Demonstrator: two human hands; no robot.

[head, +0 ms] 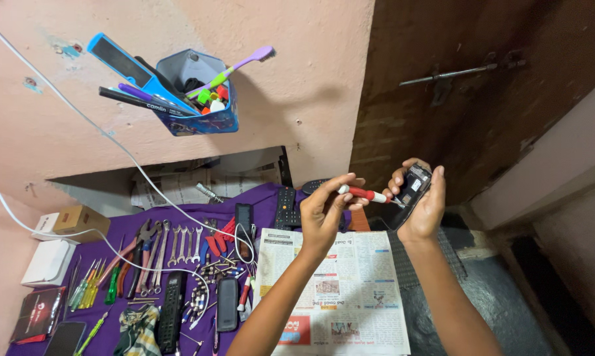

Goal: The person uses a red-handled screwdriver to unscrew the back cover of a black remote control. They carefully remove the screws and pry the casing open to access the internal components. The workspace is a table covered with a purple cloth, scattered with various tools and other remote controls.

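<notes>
The left hand (324,211) is pinching a red-and-white screwdriver (366,194) between thumb and fingertips, its grip closing narrowly around the handle, with the tip pointing at a small black device (413,186). The right hand (421,204) is cupping that device, fingers wrapping its edges and holding it up above the far edge of a spread newspaper (340,290). Both hands are hovering over the bench (271,194), which is wearing a purple cloth. To the left, wrenches (182,245), pliers (144,236), small screwdrivers (89,285) and black remote controls (286,207) are lying well apart from the hands. A white cable (66,99) is running across the wall, near a blue holder (202,112) carrying pens and a toothbrush.
</notes>
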